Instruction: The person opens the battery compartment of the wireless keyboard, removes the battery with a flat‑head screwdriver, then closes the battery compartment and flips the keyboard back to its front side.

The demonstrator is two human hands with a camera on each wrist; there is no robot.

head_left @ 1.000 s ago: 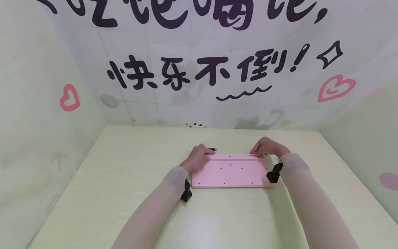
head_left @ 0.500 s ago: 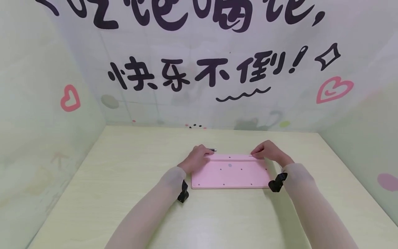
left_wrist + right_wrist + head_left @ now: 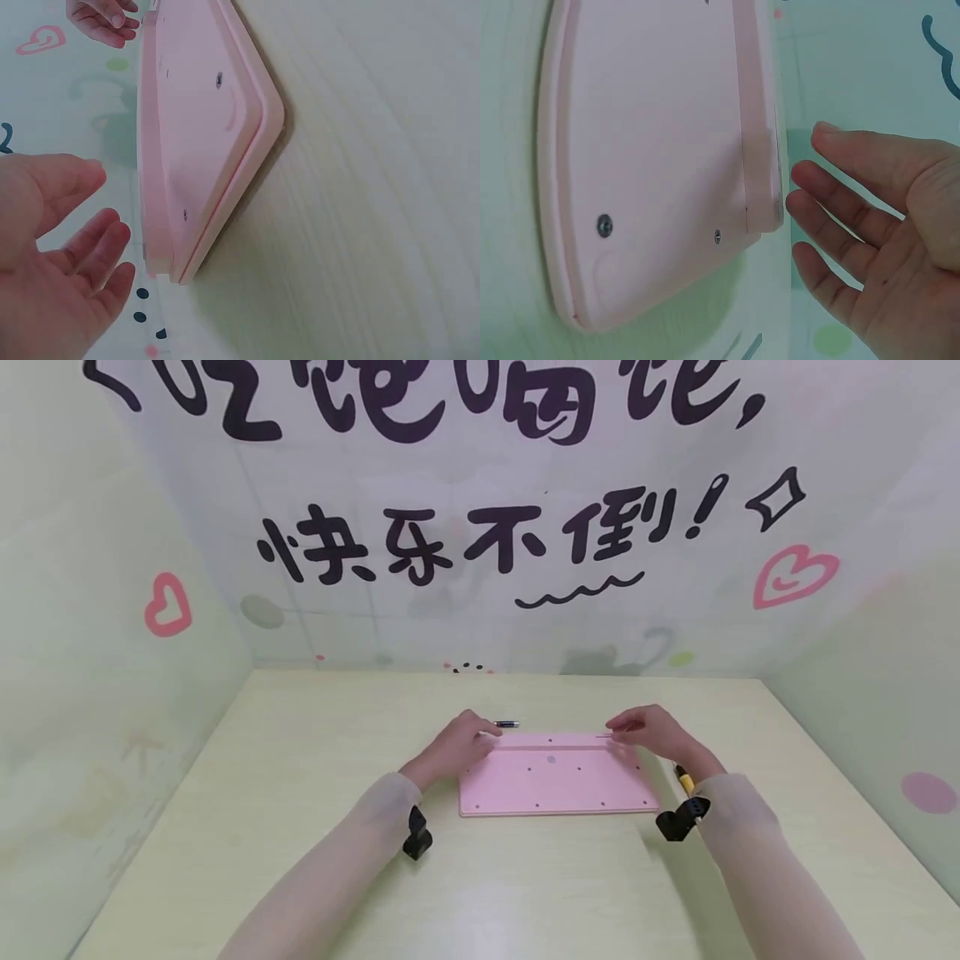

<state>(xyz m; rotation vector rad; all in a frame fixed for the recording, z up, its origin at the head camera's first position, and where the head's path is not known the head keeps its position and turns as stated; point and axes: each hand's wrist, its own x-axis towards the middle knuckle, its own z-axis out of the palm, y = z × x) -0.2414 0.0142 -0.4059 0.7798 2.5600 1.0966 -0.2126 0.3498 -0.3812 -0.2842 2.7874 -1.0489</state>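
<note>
A flat pink keyboard (image 3: 555, 781) lies underside up on the table, a raised ridge (image 3: 555, 742) along its far edge and several small screws in its back; its keys are hidden. My left hand (image 3: 452, 745) is at the keyboard's far left corner. In the left wrist view, the fingers of my left hand (image 3: 60, 247) are spread and apart from the pink keyboard (image 3: 195, 142). By the far right corner is my right hand (image 3: 654, 732). The right wrist view shows the right hand (image 3: 885, 232) with relaxed fingers, a small gap away from the keyboard (image 3: 652, 142).
A short dark and silver cylinder (image 3: 507, 724), too small to identify, lies behind the keyboard. Something with a yellow handle (image 3: 685, 780) is partly hidden by the right wrist. Printed walls stand behind and on both sides of the light wooden table (image 3: 337, 718).
Both hands have let go of the keyboard's far edge, the left moving left and the right moving slightly right. The yellow handle has come into view beside the right wrist.
</note>
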